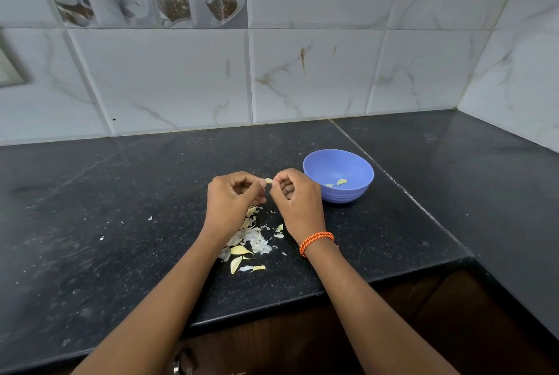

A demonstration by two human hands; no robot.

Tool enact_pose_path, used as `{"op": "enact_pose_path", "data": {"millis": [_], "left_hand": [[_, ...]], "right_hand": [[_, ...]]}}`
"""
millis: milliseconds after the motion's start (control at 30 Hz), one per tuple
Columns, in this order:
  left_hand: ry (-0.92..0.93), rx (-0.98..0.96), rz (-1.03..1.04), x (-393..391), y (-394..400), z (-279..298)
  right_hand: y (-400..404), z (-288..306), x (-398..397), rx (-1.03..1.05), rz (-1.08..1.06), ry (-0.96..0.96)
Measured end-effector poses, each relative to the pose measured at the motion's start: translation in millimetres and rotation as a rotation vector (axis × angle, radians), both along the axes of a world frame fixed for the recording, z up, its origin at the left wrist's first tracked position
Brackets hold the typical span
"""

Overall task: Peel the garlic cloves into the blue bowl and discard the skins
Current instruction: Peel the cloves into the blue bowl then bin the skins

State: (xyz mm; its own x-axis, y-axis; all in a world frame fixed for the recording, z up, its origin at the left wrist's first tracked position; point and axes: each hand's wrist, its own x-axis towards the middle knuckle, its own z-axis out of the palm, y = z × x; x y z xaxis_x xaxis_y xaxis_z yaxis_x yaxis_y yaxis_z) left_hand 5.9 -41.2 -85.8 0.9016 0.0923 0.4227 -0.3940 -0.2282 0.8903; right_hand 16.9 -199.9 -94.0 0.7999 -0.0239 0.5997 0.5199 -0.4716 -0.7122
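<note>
Head view looks down on a black stone counter [121, 223] that runs to a wall of pale marbled tiles [302, 72] at the far side and turns a corner on the right. Dark wooden cabinet fronts [423, 314] show under its near edge. Two bare forearms reach in from the near side. The left hand [231, 196] and right hand [295, 196] meet over the middle of the counter, fingers curled, both pinching one small garlic clove [268, 181] between their fingertips. An orange braided band [316, 241] circles the right wrist. Just right of the right hand stands the blue bowl [357, 190], upright, with two peeled cloves [341, 182] lying at its bottom. Below the hands, between the wrists, a loose pile of pale garlic skins [254, 238] spreads on the counter, and a few yellowish unpeeled cloves [239, 250] lie at its near end. Tiny white skin flecks [150, 218] are scattered to the left.
</note>
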Motion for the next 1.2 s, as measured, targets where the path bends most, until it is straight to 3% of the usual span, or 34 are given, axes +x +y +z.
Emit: {"op": "enact_pose_path", "data": {"millis": [500, 767, 967, 1200], "left_hand": [[0.048, -0.04, -0.135, -0.2, -1.6, 1.6], [0.021, 0.027, -0.05, 2.8, 1.8, -1.6], [-0.019, 0.079, 0.003, 3.1, 3.2, -1.8], [-0.027, 0.124, -0.001, -3.7, -0.6, 3.0]], "right_hand": [[-0.1, 4.6, -4.9, 0.063, 0.05, 0.015], [-0.9, 5.1, -6.7, 0.161, 0.043, 0.148], [-1.2, 7.4, -7.4, 0.106, 0.12, 0.059], [-1.7, 4.8, -8.4, 0.094, 0.024, 0.046]]}}
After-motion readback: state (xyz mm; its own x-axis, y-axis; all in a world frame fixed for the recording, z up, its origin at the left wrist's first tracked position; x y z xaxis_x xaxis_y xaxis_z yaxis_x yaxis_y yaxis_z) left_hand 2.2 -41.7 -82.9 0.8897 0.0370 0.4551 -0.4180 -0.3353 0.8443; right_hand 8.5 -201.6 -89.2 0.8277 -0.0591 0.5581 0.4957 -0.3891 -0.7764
